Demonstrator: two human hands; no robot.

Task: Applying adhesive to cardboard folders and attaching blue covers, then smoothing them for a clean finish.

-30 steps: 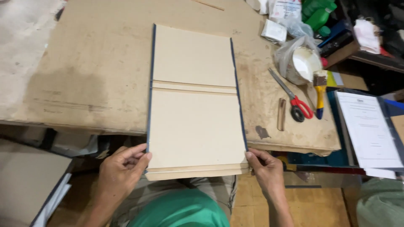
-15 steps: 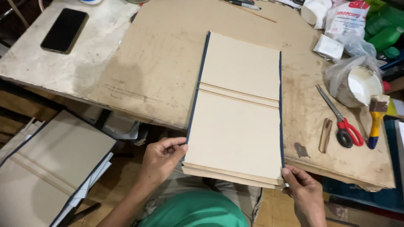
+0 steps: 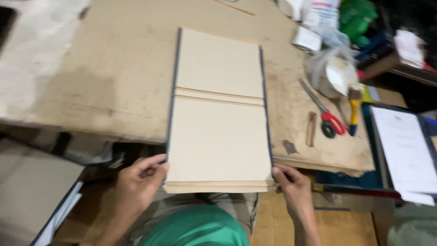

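Observation:
A long tan cardboard cover (image 3: 217, 109) with a dark blue edging lies on the brown worktable (image 3: 114, 77); its near end hangs over the table's front edge. It has two large boards with a narrow spine strip between them. My left hand (image 3: 139, 182) pinches its near left corner. My right hand (image 3: 291, 184) grips its near right corner. Both hands hold the overhanging end above my lap.
To the right on the table lie red-handled scissors (image 3: 325, 116), a small wooden stick (image 3: 311, 129), a yellow-handled brush (image 3: 354, 109) and a plastic bag with a white tub (image 3: 334, 73). A document folder (image 3: 405, 150) lies far right. More covers (image 3: 32, 196) are stacked low left.
The view swung to the left and has come back right. Both hands have kept their hold on the cover's near corners, and the cover has stayed on the table.

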